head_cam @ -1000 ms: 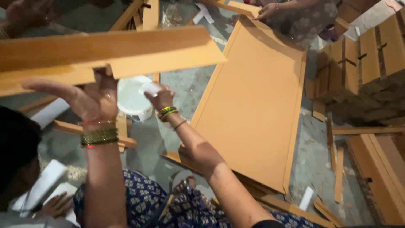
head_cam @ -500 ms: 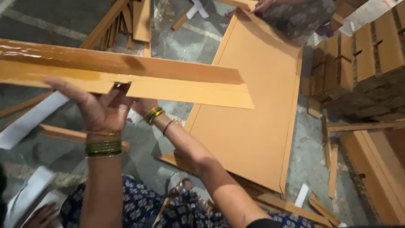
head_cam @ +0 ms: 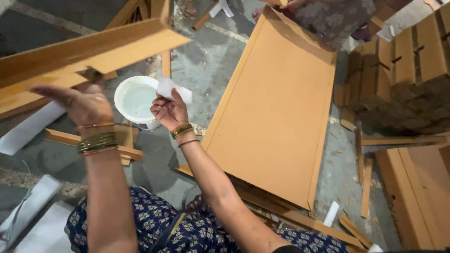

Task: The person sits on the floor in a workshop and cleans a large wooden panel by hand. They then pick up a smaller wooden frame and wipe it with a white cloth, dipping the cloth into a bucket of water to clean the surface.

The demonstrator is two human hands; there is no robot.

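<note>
My left hand (head_cam: 82,103) holds up a long tan board (head_cam: 89,51) that crosses the upper left of the view, its far end tilted upward. My right hand (head_cam: 168,110) is shut on a small white piece of cloth or sponge (head_cam: 176,89), just right of a white bowl of whitish liquid (head_cam: 136,100) on the grey floor. Both wrists wear bangles. My lap in dark patterned fabric is at the bottom.
A large tan panel (head_cam: 276,117) lies flat on the floor at centre right. Stacked tan board pieces (head_cam: 408,70) stand at the right. Loose strips (head_cam: 365,187), white sheets (head_cam: 28,126) and another person's patterned clothing (head_cam: 328,18) lie around.
The long board has swung up and to the left in my left hand. My right hand has come out from under it, now beside the uncovered bowl.
</note>
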